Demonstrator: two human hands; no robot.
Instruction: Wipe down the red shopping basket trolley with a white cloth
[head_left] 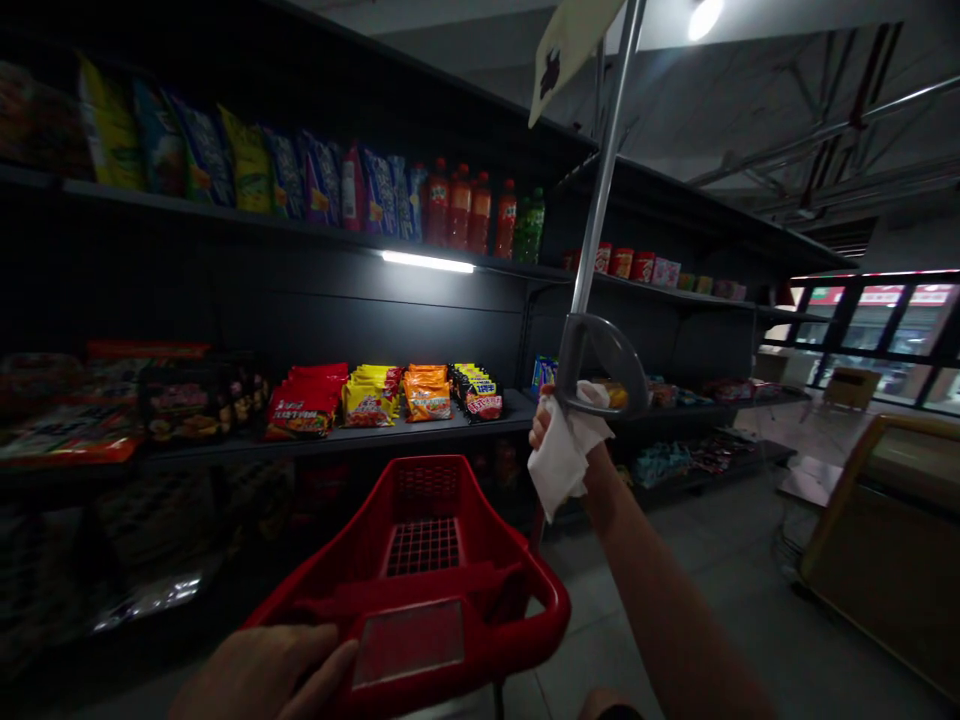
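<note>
My left hand (pixel 262 672) rests on the left part of the handle of a red shopping cart (pixel 420 575), its fingers curled over the bar. My right hand (pixel 541 425) grips a white cloth (pixel 561 455), perhaps a wipe, pressed round the lower part of an upright metal pole (pixel 602 200). A dark grey looped plastic piece (pixel 637 365) sits on the pole just above that hand. At the top of the pole hangs a pale flag-like sign (pixel 570 50). The cart's grid bottom shows bare.
Dark shelves run along the left and ahead, with instant noodle packs (pixel 427 392), snack bags (pixel 247 160) and drink bottles (pixel 469 210). Red tubs (pixel 630 263) stand on the shelf farther right. A wood-framed stand (pixel 885 540) is at the right.
</note>
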